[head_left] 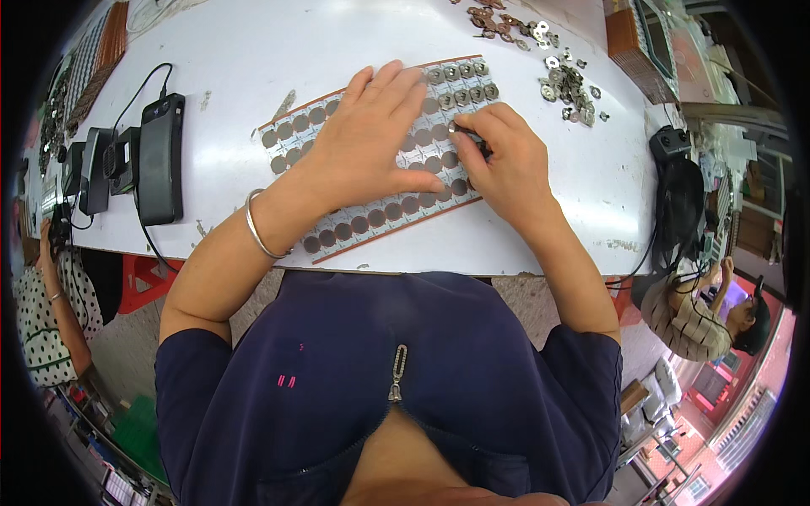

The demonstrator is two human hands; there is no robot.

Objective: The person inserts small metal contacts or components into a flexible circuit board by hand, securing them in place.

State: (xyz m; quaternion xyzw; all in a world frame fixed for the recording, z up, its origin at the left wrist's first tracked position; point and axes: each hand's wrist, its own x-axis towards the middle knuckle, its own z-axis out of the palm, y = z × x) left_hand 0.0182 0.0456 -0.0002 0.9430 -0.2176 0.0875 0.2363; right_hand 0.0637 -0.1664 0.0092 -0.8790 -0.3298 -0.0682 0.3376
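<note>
Head view: from my remote seat, I saw the disc-filled panel beneath both hands, long axis roughly eight-to-two o'clock. The left hand lay spread open across it; the right hand, nearer the loose metal pieces at its two o'clock, pinched a small dark object.

This looks like a workshop or small factory floor for putting parts together by hand. The scuffed white table carries a board filled with rows of round grey discs, with a heap of small metal parts and some coppery parts lying loose beyond it. More boards are stacked at the right end. Other people, one in a polka-dot top and one in a striped shirt, sit on either side.
</note>
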